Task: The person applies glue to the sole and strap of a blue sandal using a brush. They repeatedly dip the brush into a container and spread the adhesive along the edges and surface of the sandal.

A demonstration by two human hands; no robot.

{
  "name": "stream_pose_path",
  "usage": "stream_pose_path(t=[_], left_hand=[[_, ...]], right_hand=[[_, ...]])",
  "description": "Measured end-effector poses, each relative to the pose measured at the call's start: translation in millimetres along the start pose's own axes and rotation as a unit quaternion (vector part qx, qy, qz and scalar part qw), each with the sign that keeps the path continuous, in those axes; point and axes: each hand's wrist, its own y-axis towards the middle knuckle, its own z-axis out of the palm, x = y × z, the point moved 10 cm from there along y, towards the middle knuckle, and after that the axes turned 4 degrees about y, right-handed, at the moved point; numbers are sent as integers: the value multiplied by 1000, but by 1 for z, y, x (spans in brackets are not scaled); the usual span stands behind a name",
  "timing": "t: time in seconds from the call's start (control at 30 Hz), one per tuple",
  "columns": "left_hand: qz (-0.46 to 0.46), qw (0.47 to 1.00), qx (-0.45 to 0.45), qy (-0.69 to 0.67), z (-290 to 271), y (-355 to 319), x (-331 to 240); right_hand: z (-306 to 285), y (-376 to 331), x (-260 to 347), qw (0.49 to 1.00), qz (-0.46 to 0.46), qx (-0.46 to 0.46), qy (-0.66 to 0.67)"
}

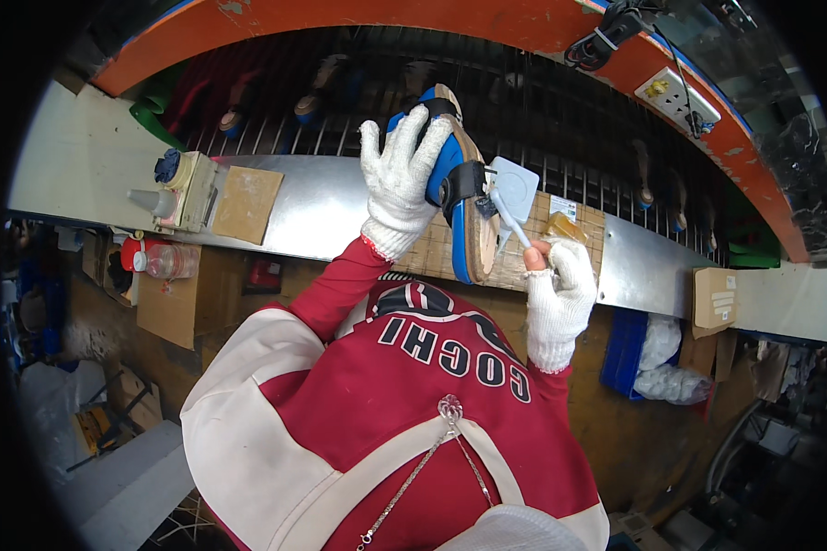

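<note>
A sandal (470,241) with a blue side, a tan cork-like edge and black straps is tilted up over the work ledge. My left hand (402,174), in a white knit glove, holds it from the left, its fingers laid over the blue upper part. My right hand (560,294), gloved with a bare thumb tip showing, pinches a slim white-handled tool (512,219). The tool's far end reaches the sandal's right side near the black strap (462,186); its tip cannot be made out. Behind the tool is a pale square container (516,184).
A woven mat (538,216) lies on the metal ledge (312,197), with an amber lump (565,227) on it. At left are a cardboard piece (247,204), a cream box-like device (193,193) and a clear bottle (173,261). Beyond, a rod rack (276,129) carries several shoes; a blue crate (623,354) stands lower right.
</note>
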Motion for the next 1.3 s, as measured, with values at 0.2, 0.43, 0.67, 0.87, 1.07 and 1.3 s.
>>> stream_pose_path(t=[0.2, 0.43, 0.67, 0.87, 1.07, 1.3], left_hand=[[0, 1000, -2, -7, 1, 5, -5], [-45, 996, 70, -36, 14, 5, -11], [-126, 975, 163, -82, 39, -8, -12], [-219, 889, 260, -308, 82, -42, -2], [-269, 814, 397, -328, 81, -64, -14], [-416, 506, 494, -572, 47, -75, -55]], right_hand=[[-10, 10, 9, 995, -78, -41, -44], [-7, 10, -14, 998, -49, 26, 20], [-14, 7, -14, 996, -81, 23, 33], [-13, 17, -9, 992, -103, 27, 69], [0, 43, -5, 986, -119, 71, 91], [23, 72, -13, 973, -133, 133, 137]])
